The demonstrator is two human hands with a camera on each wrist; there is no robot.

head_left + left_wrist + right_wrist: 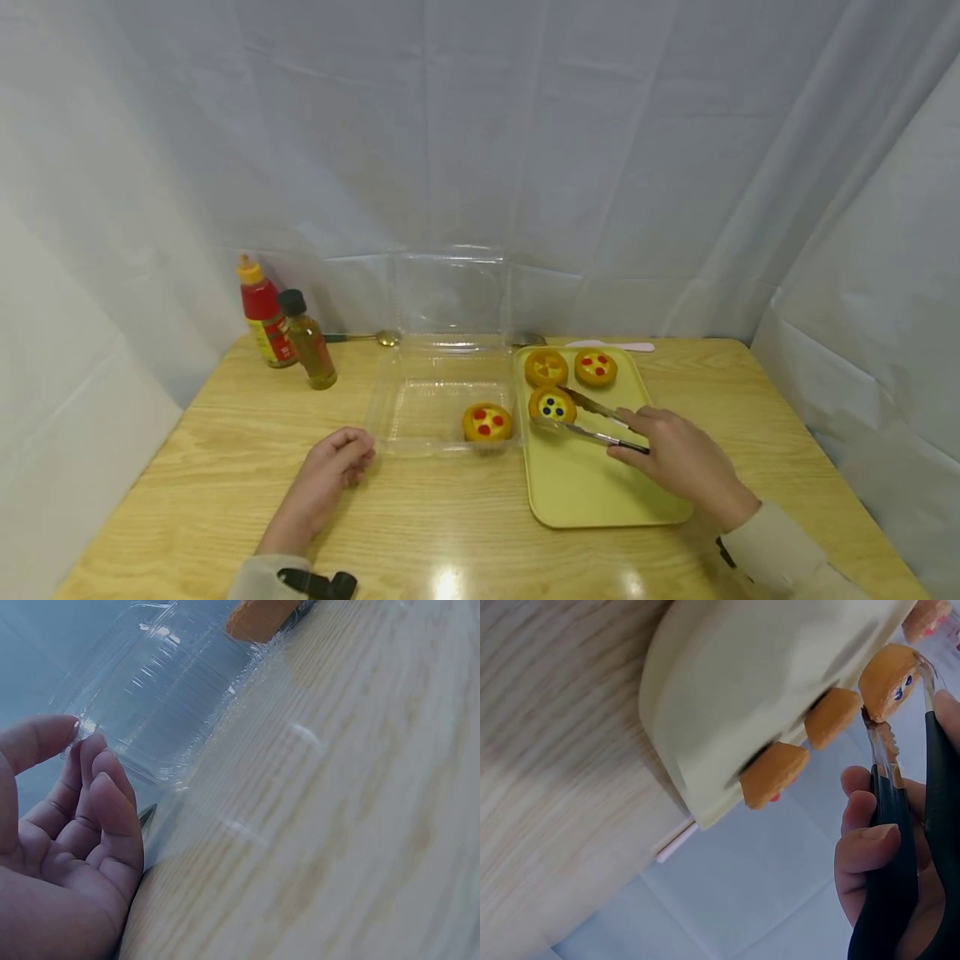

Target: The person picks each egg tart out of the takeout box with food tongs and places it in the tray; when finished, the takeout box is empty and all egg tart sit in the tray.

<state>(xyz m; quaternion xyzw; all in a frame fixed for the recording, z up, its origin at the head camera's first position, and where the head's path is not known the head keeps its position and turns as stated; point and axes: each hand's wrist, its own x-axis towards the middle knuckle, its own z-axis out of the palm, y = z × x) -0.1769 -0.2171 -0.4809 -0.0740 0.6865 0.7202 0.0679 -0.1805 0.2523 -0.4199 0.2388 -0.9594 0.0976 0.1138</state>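
My right hand (pixel 678 454) grips black-handled metal tongs (pixel 895 847) over the yellow tray (pixel 577 496). Between the tongs' tips is a tart with blue dots (pixel 552 407), held above the tray in the right wrist view. Another tart with a crisscross top (pixel 546 367) and one with red dots (pixel 596 367) sit at the tray's far end. My left hand (pixel 326 479) pinches the near left corner of an open clear plastic container (pixel 161 697), thumb and fingertips at its rim. Inside that container, at the near right, lies a second red-dotted tart (pixel 487 422).
A red sauce bottle (pixel 264 321) with a yellow cap and a dark-capped bottle (pixel 311 350) stand at the back left. Behind the container lie a spoon (pixel 387 337) and a fork (pixel 530 340). A pale pink knife (pixel 611 345) lies behind the tray.
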